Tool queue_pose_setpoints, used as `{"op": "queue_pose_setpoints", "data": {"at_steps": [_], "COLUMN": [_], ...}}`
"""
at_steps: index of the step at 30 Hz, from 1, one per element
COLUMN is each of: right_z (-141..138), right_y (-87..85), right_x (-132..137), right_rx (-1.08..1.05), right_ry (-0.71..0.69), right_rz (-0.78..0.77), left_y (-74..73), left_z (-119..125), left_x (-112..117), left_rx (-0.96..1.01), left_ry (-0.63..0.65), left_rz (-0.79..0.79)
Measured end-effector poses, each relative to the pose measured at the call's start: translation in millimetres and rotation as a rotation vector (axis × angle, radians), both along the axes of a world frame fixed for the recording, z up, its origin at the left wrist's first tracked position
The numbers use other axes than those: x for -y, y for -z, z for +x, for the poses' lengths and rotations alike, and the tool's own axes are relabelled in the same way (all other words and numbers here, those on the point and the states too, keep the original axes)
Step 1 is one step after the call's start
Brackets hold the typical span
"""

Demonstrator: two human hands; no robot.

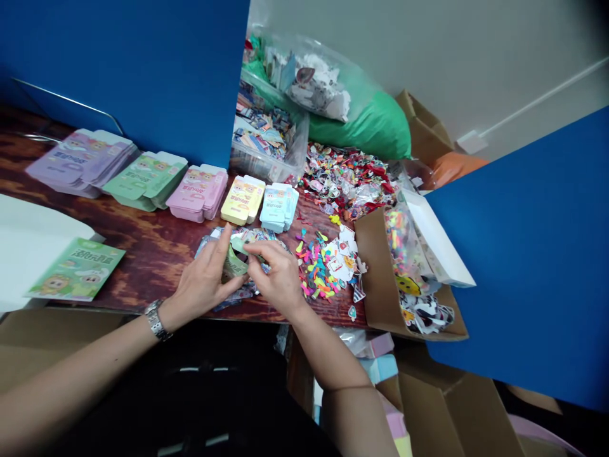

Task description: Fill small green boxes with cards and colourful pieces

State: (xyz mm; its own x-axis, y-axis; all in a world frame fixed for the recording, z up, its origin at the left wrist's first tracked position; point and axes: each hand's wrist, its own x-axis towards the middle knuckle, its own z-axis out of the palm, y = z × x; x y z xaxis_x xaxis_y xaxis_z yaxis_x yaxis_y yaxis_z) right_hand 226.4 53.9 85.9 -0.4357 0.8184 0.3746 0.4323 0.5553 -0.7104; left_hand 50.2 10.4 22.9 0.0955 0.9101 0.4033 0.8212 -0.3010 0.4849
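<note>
My left hand point(204, 282) and my right hand point(276, 273) meet over the middle of a dark wooden table point(157, 254). Between their fingertips is a small folded green printed card box point(235, 263), held up at a tilt. Beneath the hands lies a loose pile of printed sticker sheets point(247, 236), partly hidden by my fingers. To the right of my right hand is a scatter of brightly coloured cut-out pieces point(316, 270). A watch point(156, 319) sits on my left wrist.
Flat printed card stacks in purple point(80, 162), green point(147, 179), pink point(200, 192), yellow point(242, 200) and blue point(278, 206) line the table's back. A cardboard box point(375, 279), plastic bin point(266, 146), green bag point(371, 130) and blue partitions point(523, 241) surround it.
</note>
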Motion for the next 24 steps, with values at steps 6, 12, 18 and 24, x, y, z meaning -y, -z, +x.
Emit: {"op": "queue_pose_setpoints", "data": {"at_steps": [6,12,18,24], "right_z": [-7,-11,-7,-20], "right_y": [17.6,33.9,38.0,40.6], "right_x": [15,25,18,23], "right_rx": [0.007,-0.083,-0.053,0.026], "right_ry": [-0.034,-0.050,-0.059,-0.092], "right_rz": [0.138,0.104,-0.056,0.079], "left_y": [4.2,2.4,-1.5,-6.9], "left_z": [-5,-8,-14,-16], "left_x": [-3,0,2,3], "left_rx": [-0.187,-0.145,-0.113,-0.150], "left_ry": [0.012,0.034,0.005,0.012], "left_rz": [0.065,0.044,-0.016,0.071]}}
